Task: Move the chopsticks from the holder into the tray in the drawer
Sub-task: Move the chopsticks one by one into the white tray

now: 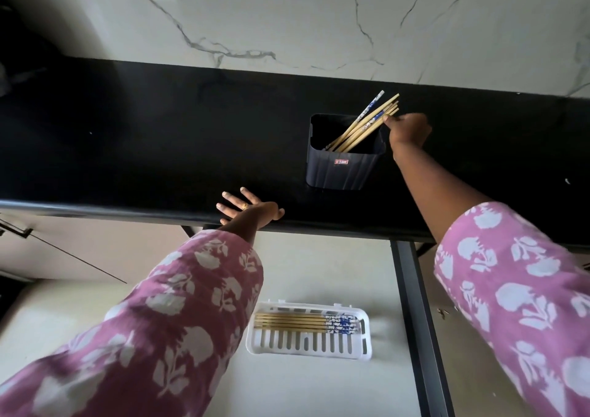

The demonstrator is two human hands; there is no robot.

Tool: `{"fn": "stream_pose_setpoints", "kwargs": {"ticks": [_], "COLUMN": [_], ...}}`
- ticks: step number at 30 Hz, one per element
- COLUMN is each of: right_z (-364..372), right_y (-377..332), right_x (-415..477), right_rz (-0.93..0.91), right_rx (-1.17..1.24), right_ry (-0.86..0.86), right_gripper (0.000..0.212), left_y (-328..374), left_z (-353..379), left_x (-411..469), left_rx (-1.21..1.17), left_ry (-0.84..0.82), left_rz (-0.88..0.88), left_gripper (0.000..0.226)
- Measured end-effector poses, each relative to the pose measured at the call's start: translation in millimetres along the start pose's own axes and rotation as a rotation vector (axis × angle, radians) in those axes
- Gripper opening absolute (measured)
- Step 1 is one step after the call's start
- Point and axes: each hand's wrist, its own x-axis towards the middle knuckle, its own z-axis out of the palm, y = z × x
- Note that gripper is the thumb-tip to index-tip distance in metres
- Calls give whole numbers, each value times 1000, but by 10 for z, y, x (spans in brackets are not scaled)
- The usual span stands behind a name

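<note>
On the worktop (pixel 159 148): a black surface running right across the view, and on its right half stands the holder (pixel 343 167), a dark ribbed tub with a small red label on its near wall.
Chopsticks (pixel 360 127): a bundle of pale wooden sticks, some with blue-and-white patterned tops. They lean inside the holder, feet down at its near left, tops poking out over the far right rim.
Right hand (pixel 410 131): stretched out just past the holder's right side, with the back of the hand toward us. The fingertips are curled in and pinch the top ends of the lowest leaning sticks.
Left hand (pixel 247 207): well to the left of the holder, lying flat on the worktop's front edge. The fingers are spread and straight and hold nothing, and a ring (pixel 245 206) shows on one finger.
Drawer (pixel 319 384): open below the worktop's front edge, with a pale floor and a dark rail (pixel 412 305) down its right side.
Tray (pixel 306 344): white and slotted, flat on the drawer floor, seen between the two forearms.
Chopsticks in the tray (pixel 293 320): lying side by side along the tray's far side, patterned ends to the right, well apart from both hands.
Sleeves (pixel 178 321): pink with a white flower print, on both arms.
Wall (pixel 287 17): white marble with grey veins, behind the worktop.
</note>
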Motion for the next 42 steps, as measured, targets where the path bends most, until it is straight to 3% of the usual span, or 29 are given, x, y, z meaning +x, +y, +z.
{"fn": "stream_pose_setpoints", "kwargs": {"ticks": [3,5,15,20,29,34,38,42], "right_z": [91,142,144,28,-502,-807,-875,-701], "right_y": [-4,3,57,13,-484,-764,-805,-584], "right_x": [147,199,208,182,-74,-382,-717,-1074], "right_rz": [261,323,259,151,-218,-400,-485,-511], "right_rx": [220,246,314,319,356,514,610,525], "right_ry": [-42,-52,-67,4,185,235,115,-196], "right_gripper": [55,60,29,26,23,19,12,16], "left_y": [2,-1,12,4,-9,-25,-46,-67], "left_z": [-12,-11,-21,-31,-27,-30,-45,-52], "left_x": [27,37,-7,-55,-69,-98,-121,-180], "left_rx": [6,11,-1,7,0,-22,-37,-49], "left_ry": [-15,-17,-9,-6,-6,-7,-12,6], "left_rz": [-6,-8,-18,-16,-9,-3,13,38], "left_gripper": [111,112,110,111,113,114,114,111]}}
